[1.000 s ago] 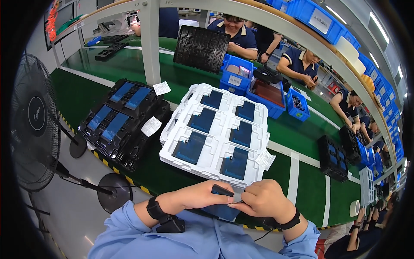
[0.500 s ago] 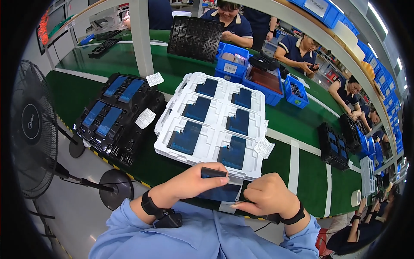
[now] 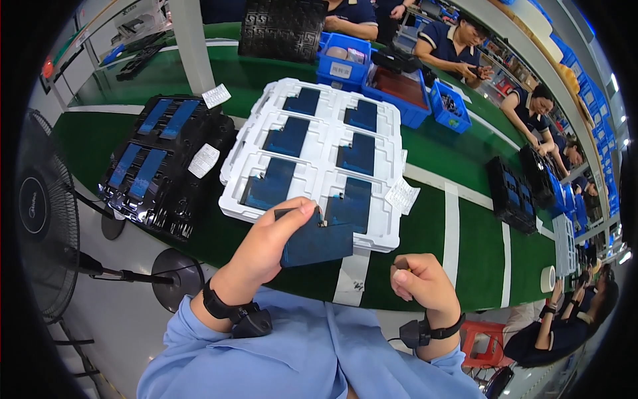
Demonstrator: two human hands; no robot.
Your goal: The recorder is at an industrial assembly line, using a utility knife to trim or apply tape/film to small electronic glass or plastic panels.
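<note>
My left hand (image 3: 264, 243) is closed on a thin, dark, L-shaped flat battery (image 3: 320, 245) with a small connector at its notch. I hold it tilted above the front edge of a stacked white plastic tray (image 3: 387, 241). Similar dark flat pieces (image 3: 351, 201) lie in that tray's compartments, in two columns. To the right, over the green table edge, my right hand (image 3: 428, 282) is curled, thumb against fingers. Between them shows a small dark bit that I cannot make out. The hands are apart.
Left of the white tray stand black trays (image 3: 179, 219) with blue strips. Blue bins (image 3: 399, 90) line the back, beside a raised black tray (image 3: 282, 30). A fan (image 3: 40, 206) stands at far left, a tape roll (image 3: 547, 279) at right. Several co-workers sit around the green table (image 3: 425, 233).
My left hand has turned and raised the battery, which now faces me in full. My right hand has come away from it, to the right and upward. The view has shifted slightly.
</note>
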